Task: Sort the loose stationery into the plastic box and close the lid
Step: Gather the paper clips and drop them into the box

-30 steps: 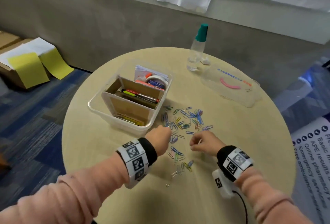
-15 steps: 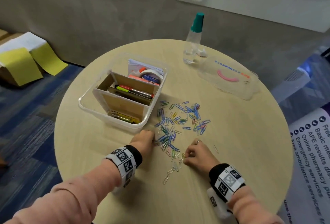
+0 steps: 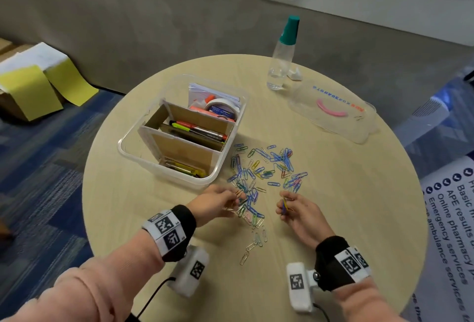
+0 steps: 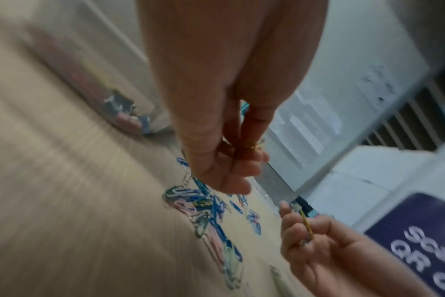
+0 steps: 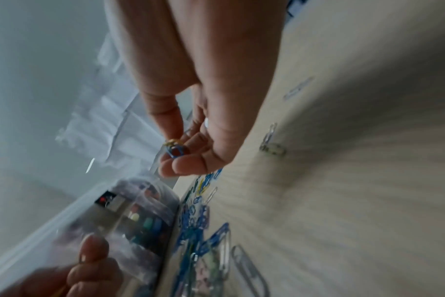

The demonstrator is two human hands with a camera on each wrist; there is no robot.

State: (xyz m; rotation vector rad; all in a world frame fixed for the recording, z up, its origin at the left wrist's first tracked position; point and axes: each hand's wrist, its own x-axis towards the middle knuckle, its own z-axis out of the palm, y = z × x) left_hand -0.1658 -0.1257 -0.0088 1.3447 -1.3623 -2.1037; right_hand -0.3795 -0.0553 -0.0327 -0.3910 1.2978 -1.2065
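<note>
Several coloured paper clips [image 3: 266,172] lie scattered on the round table [image 3: 346,206], just right of the clear plastic box [image 3: 133,153]. Cardboard dividers split the box; pens, tape and a glue stick are inside. Its clear lid [image 3: 333,111] with a pink handle lies apart at the far right. My left hand [image 3: 218,202] is raised just above the near edge of the pile and pinches a few clips [image 4: 252,145]. My right hand [image 3: 292,206] is lifted too, with a few blue and yellow clips [image 5: 174,149] held between curled fingers.
A clear bottle [image 3: 280,65] with a teal cap stands at the table's far edge behind the lid. A few stray clips [image 3: 252,247] trail toward me. A cardboard carton with yellow papers [image 3: 38,85] sits on the blue carpet at left.
Both hands have lifted off the table with clips pinched in them. The right hand has moved right and up from the pile's near edge; the head view has come closer.
</note>
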